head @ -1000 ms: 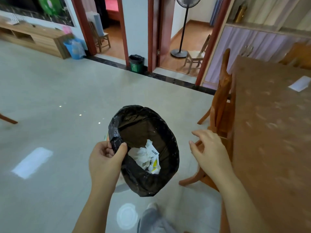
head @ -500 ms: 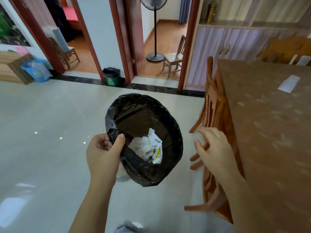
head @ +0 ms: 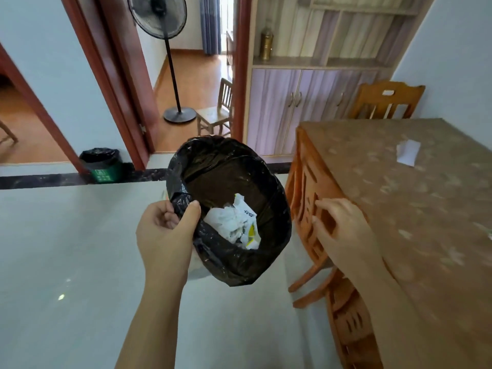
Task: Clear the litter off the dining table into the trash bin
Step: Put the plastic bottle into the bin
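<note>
My left hand (head: 167,233) grips the near rim of a trash bin (head: 269,182) lined with a black bag and holds it above the floor, tilted toward me. Crumpled white paper and a yellow-white wrapper (head: 235,225) lie inside it. My right hand (head: 343,230) hovers empty with fingers apart, over the left edge of the dining table (head: 399,209), which has a brown patterned cloth. A white piece of paper (head: 408,152) lies on the table's far part. Another bit of litter (head: 488,231) shows at the right frame edge.
Wooden chairs (head: 308,209) are tucked in along the table's left side, another chair (head: 386,101) at its far end. A green bin (head: 102,166) stands by the door frame. A standing fan (head: 174,75) and small chair (head: 217,113) are beyond the doorway. A cabinet (head: 292,107) is behind the table.
My view has swung right and nearer to the table, so more of its top shows. My right hand has shifted from beside the chair to over the table's edge. My left hand keeps its hold.
</note>
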The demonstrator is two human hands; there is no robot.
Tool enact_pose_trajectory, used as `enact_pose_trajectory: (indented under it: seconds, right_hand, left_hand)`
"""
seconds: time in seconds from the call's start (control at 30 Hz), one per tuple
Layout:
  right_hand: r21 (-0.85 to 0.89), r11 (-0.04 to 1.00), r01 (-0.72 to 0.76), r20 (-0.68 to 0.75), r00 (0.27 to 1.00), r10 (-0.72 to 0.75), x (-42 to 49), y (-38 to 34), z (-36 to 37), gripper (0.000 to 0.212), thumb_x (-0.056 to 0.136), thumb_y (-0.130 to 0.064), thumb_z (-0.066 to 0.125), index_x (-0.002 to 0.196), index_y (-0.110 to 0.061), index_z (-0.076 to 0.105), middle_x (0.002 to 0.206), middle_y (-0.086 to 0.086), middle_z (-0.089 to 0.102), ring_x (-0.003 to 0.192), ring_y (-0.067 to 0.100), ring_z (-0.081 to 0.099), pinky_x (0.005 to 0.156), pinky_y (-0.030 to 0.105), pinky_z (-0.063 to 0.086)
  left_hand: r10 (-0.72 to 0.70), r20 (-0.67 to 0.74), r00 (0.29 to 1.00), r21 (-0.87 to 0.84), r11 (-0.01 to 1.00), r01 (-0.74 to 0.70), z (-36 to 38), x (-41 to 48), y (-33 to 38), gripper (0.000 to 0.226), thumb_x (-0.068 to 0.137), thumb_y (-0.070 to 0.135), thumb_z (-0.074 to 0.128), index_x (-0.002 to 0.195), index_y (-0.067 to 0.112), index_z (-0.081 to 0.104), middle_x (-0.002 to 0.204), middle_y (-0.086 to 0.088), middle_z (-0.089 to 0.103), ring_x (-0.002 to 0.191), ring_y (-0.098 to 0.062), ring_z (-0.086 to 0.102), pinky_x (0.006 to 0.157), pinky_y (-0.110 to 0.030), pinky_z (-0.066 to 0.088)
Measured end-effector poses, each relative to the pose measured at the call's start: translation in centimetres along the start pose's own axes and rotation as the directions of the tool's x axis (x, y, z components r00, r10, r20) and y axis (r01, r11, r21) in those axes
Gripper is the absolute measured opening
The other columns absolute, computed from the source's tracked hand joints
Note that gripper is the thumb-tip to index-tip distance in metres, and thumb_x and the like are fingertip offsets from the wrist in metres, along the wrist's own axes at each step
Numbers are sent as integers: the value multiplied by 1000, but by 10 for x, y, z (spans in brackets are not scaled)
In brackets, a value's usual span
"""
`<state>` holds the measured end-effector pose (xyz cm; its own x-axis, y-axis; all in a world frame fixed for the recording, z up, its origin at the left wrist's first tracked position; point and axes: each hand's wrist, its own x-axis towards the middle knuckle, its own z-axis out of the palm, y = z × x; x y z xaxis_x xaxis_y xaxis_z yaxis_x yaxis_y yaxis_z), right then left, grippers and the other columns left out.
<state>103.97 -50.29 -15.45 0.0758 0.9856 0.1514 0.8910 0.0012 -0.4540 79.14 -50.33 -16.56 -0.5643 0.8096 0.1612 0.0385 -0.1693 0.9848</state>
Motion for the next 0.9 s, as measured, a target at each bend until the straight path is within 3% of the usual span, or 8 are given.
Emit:
enact_pose_trajectory:
  seconds: [0.23,0.33,0.57,0.7,0.77,0.83,0.9]
  right_hand:
    - [-1,996,-93,-213,973,90,72,16,-2,25,88,-24,53,111,-16,58,119,5,57,113,20,45,90,19,28]
    - [41,992,-119,-329,936,126,112,39,-11,27,85,-20,57,112,-16,57,116,5,57,111,21,46,87,25,30]
    - [84,978,-188,-486,850,205,177,104,-53,29,84,-20,54,113,-15,58,113,7,58,106,25,51,89,36,45]
    - [92,950,-298,-533,791,300,192,144,-71,31,82,-14,58,113,-14,58,109,9,59,104,28,49,83,29,37]
    - [115,917,-382,-526,760,382,192,166,-73,30,83,-14,59,112,-11,59,109,11,59,110,31,47,88,30,35]
    - [139,878,-458,-525,718,457,191,189,-74,30,83,-17,59,113,-12,58,112,12,59,116,32,45,95,35,36]
    - [165,826,-539,-532,656,535,191,211,-76,31,84,-20,59,114,-15,57,114,10,58,115,30,46,92,37,39]
  left_hand:
    - [75,123,990,-85,994,-65,89,93,6,28,64,37,68,62,23,43,57,5,37,56,-10,36,56,-28,36]
    - [124,182,975,-137,986,-100,143,122,11,26,64,37,68,62,26,45,58,5,38,60,-16,38,59,-32,38]
    - [301,292,908,-272,936,-222,281,147,43,23,67,31,67,67,24,45,59,7,37,47,3,37,50,-10,35]
    - [340,394,854,-334,919,-211,355,139,45,25,74,22,69,68,25,45,60,7,37,46,5,38,49,-7,34]
    - [335,448,829,-331,924,-194,389,131,38,25,76,19,69,68,25,45,59,7,38,46,5,39,48,-7,34]
    - [301,522,798,-303,940,-156,425,125,29,22,75,23,69,69,24,48,60,6,42,46,4,41,47,-8,37]
    - [265,612,746,-283,953,-106,461,117,17,21,72,31,69,71,21,51,61,4,47,49,2,43,47,-11,40]
